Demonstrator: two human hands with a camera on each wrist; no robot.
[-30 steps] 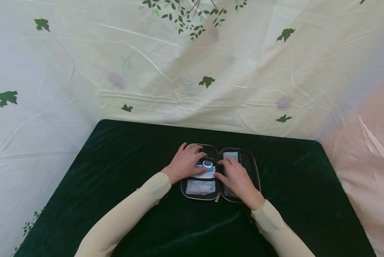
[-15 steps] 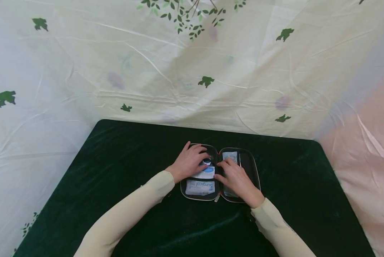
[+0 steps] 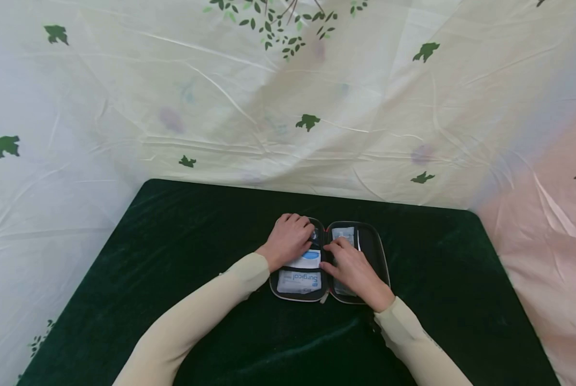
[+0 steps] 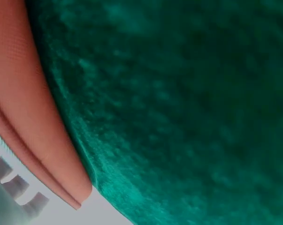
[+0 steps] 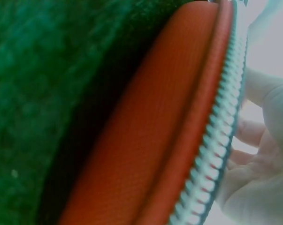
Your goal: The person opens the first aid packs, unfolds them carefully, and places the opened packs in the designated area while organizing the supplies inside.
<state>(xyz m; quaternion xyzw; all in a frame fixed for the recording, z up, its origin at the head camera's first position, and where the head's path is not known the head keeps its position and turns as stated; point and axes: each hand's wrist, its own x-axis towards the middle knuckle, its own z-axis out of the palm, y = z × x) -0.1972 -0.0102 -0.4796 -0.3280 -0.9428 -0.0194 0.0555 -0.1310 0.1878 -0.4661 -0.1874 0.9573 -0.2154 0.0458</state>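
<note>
A zip case [image 3: 375, 246] lies unfolded on the dark green cloth, its black inside facing up. Both wrist views show its reddish outer shell and zip teeth close up. My left hand [image 3: 289, 239] bends over the upper part of the left half, fingers together. A dark, shiny small thing [image 3: 315, 235] peeks out by its fingertips; whether they pinch it is hidden. Just below is a white packet [image 3: 308, 259] with a blue oval. My right hand [image 3: 356, 271] rests on the right half, its thumb and fingers apart and touching the case near the fold.
Below a black strap in the left half sits a packet marked "Surgical" [image 3: 299, 282]. Another pale packet [image 3: 343, 234] lies at the top of the right half. Green cloth [image 3: 210, 230] covers the table, and a leaf-printed white curtain [image 3: 249, 107] hangs behind it.
My left hand has moved slightly up and right, its spread fingers drawing together over the shiny ringed thing, which is now mostly covered. The right hand stays nearly still.
</note>
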